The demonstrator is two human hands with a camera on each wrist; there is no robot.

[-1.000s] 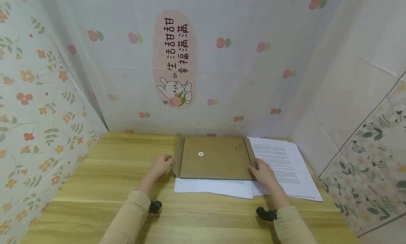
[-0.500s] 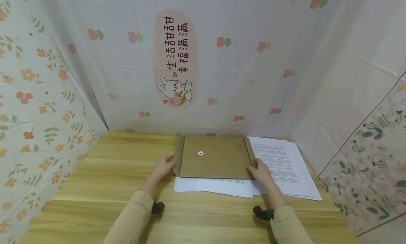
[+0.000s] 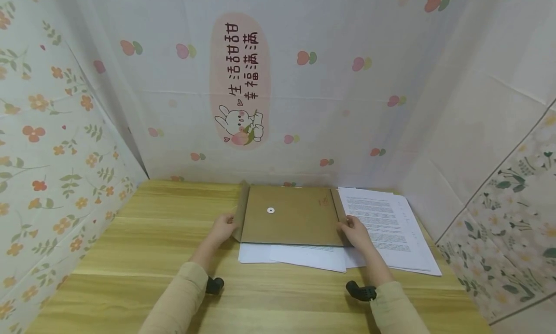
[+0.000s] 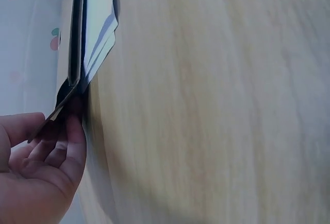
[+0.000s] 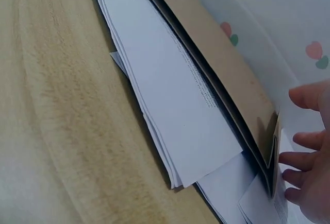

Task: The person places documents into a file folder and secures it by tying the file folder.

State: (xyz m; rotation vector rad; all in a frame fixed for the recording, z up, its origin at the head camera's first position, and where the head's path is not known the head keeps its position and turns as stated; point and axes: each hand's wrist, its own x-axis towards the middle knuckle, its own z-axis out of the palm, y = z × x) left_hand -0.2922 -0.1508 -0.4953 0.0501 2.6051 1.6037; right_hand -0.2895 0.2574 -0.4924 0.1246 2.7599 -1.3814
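Note:
A brown kraft document envelope [image 3: 291, 218] with a white round button [image 3: 271, 210] lies across the printed papers. Its flap [image 3: 241, 213] stands out at the left end, bent up. My left hand [image 3: 223, 228] pinches this flap, thumb on one face and curled fingers on the other, as the left wrist view shows. At the opposite end, the fingers of my right hand [image 5: 314, 157] are fairly straight and sit right at the envelope's folded edge [image 5: 273, 157]. The right thumb is raised apart from it. A thin string shows near the left fingertips.
Printed sheets [image 3: 382, 228] stick out beneath the envelope, to the right and along its near side [image 3: 304, 257]. They all lie on a wood-grain table [image 3: 282, 300]. A patterned cloth [image 3: 326, 107] hangs behind, close to the envelope's far edge.
The envelope has shifted slightly left over the papers, and its flap has tilted up more. My left hand has come in to the flap; my right hand has moved a little left.

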